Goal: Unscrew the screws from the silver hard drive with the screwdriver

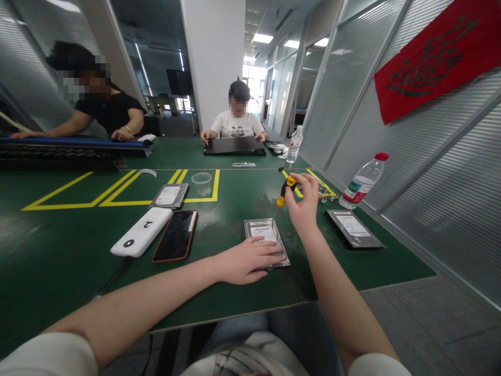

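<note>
A hard drive [258,225] with a white label lies flat on the green table in front of me. Across its near part rests my left hand [248,259], flat with the fingers stretched out. My right hand [304,204] grips a screwdriver [285,192] by its yellow and black handle. The tool is tilted, and its tip meets the drive's far right part; whether it sits in a screw is too small to tell. A second hard drive [354,228] lies to the right, and a third hard drive [169,195] farther off to the left.
Left of me lie a white power bank [141,232] with a cable and a phone [175,236]. A clear plastic cup [202,184] stands inside yellow tape lines. Water bottles [364,180] [295,144] stand at the right. Two people work across the table [219,292].
</note>
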`<state>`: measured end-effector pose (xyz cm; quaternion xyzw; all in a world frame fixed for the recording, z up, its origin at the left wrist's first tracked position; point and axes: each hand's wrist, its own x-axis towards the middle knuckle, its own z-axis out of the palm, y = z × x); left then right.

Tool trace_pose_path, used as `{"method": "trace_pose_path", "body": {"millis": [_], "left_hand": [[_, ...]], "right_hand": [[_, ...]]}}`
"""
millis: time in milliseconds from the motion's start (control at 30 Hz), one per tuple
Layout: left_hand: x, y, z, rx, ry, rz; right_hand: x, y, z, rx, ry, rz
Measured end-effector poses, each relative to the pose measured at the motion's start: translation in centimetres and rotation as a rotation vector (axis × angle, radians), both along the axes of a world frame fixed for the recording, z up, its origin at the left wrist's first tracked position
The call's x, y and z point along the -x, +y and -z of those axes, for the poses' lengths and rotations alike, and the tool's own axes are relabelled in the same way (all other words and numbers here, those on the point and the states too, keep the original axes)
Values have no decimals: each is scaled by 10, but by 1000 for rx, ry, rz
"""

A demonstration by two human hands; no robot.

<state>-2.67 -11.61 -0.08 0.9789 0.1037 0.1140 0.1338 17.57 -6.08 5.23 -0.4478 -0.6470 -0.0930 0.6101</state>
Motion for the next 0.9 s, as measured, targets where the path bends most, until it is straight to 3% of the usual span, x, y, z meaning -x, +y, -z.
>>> {"method": "trace_pose_path", "body": {"millis": [133, 300, 600, 900], "left_hand": [[0, 0, 1, -2, 1, -5], [1, 0, 0, 0, 12, -3], [0, 0, 1, -3, 6, -7], [0, 0, 1, -3, 5, -6]], "right_hand": [[-1, -1, 0, -23, -83, -1], [-1, 0, 1, 21, -23, 70], [-1, 3, 1, 44, 1, -107], [0, 7, -1, 41, 93, -68]]}}
